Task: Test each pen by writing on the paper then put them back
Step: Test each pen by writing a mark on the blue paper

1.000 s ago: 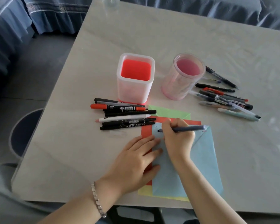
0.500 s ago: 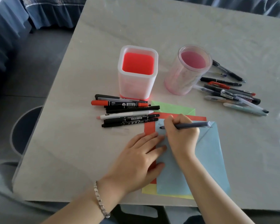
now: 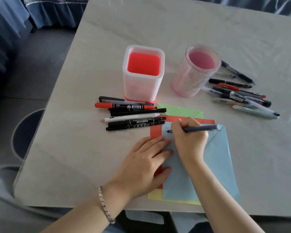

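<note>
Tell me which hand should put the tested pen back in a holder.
Right. The right hand grips the blue-grey pen, while the left hand lies flat, pinning the blue paper.

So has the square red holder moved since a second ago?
No. The square holder still sits right behind the marker pile, beside the round holder; only the head camera shifted.

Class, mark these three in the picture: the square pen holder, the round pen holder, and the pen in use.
square pen holder (image 3: pixel 141 86): head view, front wall.
round pen holder (image 3: pixel 188 81): head view, clear side wall.
pen in use (image 3: pixel 203 128): head view, mid barrel.
</note>
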A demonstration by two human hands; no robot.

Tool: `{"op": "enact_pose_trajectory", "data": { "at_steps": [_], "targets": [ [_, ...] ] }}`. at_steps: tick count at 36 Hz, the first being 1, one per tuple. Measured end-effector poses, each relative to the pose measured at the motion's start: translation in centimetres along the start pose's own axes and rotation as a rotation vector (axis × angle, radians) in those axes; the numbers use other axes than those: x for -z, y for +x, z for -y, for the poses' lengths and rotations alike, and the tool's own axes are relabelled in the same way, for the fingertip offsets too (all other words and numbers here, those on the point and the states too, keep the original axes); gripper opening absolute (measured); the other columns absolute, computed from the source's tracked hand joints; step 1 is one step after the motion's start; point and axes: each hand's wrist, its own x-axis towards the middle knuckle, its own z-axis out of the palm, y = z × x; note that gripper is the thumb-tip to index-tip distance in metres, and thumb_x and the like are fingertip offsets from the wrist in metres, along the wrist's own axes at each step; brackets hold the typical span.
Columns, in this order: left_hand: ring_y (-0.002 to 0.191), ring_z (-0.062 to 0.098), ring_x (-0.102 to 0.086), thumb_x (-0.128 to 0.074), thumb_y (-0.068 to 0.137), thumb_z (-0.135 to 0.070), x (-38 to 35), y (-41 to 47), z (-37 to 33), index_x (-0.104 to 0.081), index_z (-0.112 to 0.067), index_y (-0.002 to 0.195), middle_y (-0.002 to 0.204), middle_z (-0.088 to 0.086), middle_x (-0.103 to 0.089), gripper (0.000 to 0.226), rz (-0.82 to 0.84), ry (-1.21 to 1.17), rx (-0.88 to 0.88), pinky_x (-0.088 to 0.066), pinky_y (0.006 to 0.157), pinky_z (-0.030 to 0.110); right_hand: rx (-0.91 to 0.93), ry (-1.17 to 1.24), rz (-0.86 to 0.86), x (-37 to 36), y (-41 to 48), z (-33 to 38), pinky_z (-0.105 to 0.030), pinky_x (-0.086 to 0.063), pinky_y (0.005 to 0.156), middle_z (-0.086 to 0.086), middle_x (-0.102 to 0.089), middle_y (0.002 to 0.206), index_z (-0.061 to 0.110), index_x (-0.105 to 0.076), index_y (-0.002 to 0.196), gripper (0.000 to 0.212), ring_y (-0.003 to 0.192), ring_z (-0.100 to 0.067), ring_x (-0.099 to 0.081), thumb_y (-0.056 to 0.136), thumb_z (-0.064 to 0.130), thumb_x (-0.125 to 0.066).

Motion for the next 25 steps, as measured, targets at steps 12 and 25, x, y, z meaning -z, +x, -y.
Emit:
{"op": "enact_pose_trajectory", "data": {
  "at_steps": [12,25],
  "targets": [
    [0.124,0.014,-0.045,-0.053,0.081,-0.035,-0.15,-0.01,0.06,-0.069,-0.017,0.108,0.125,0.002,-0.061,0.036,-0.023,-0.001,-0.006,-0.025,0.109,0.029,-0.015,-0.019,-0.006,0.05,-0.11,0.22,-0.02,-0.028,0.048,0.004,-0.031,0.043,0.009,-0.035,0.048,0.037,0.048,-0.01,-0.032,0.074,0.001,-0.059],
    [0.124,0.015,-0.044,-0.054,0.082,-0.035,-0.15,-0.03,0.09,-0.069,-0.017,0.109,0.125,0.003,-0.06,0.036,-0.015,0.011,-0.009,-0.025,0.109,0.029,-0.015,0.003,0.036,0.03,-0.06,0.06,-0.015,-0.028,0.046,0.008,-0.039,0.04,0.017,-0.033,0.045,0.042,0.044,-0.006,-0.035,0.075,0.001,-0.06]
  ]
}}
